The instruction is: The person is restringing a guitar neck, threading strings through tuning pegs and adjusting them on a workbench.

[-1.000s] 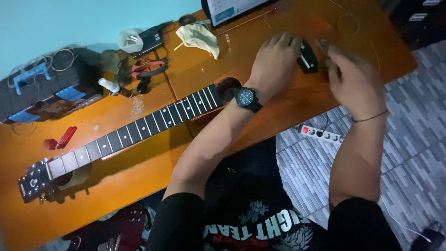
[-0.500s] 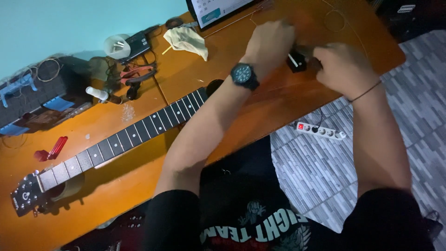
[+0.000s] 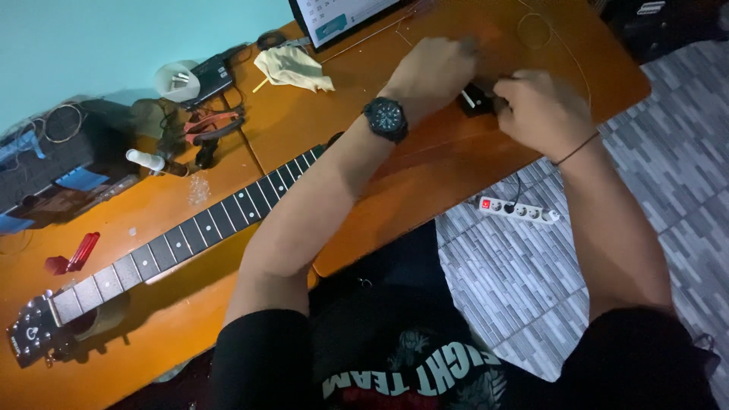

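Note:
A guitar lies on the orange table (image 3: 190,319), its fretted neck (image 3: 205,224) running from the headstock (image 3: 34,338) at lower left up under my left forearm. My left hand (image 3: 434,72), with a black watch (image 3: 387,119) on the wrist, curls over a small black object (image 3: 474,100) on the orange surface. A short white pin (image 3: 465,96) shows at its fingertips. My right hand (image 3: 541,110) closes on the same black object from the right. The fingers hide most of the object.
A yellowish cloth (image 3: 292,68), a screen (image 3: 342,17), a white cup (image 3: 176,80), red-handled pliers (image 3: 213,125), a small white bottle (image 3: 148,161) and a black case (image 3: 45,163) lie along the back. A coil of thin wire (image 3: 535,30) lies far right. A power strip (image 3: 520,210) lies on the floor.
My left hand lay flat beside the black object; both hands have since closed together on it. The view has shifted slightly.

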